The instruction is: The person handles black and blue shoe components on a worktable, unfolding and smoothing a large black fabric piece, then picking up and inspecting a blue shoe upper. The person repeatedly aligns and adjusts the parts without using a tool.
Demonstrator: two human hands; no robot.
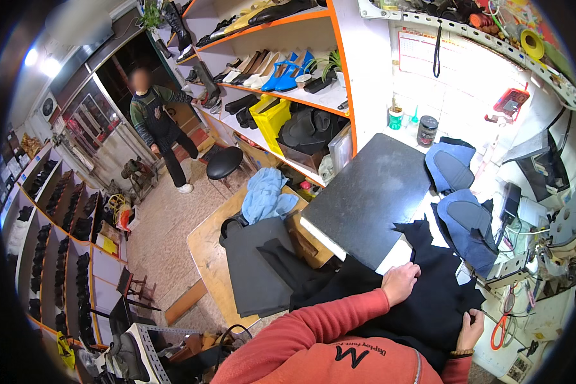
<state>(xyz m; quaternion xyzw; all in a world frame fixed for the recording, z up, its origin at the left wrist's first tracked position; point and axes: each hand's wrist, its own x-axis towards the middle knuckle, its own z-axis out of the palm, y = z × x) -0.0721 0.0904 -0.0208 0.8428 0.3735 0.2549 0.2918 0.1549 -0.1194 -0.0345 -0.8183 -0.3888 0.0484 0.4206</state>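
A wide piece of black fabric (422, 297) with jagged cut edges spreads over the white worktop in front of me. My left hand (400, 283) is closed on it near the middle, fingers curled. At the right edge of the cloth, my right hand (470, 331) pinches its border between thumb and fingers; a bracelet circles that wrist. Beyond the cloth, two blue-and-grey padded shoe pieces (470, 221) rest on the worktop. A dark flat board (371, 189) lies to the left of them. Part of the black fabric hangs toward the left, over my lap.
Orange-handled scissors (502, 323) lie to the right. A brown wooden table (205, 256) on the left bears dark grey sheets (259, 269) and a light blue cloth (267, 194). Shelves of shoes (281, 96) stand ahead. A person (157, 121) stands near the doorway, beyond a black stool (224, 163).
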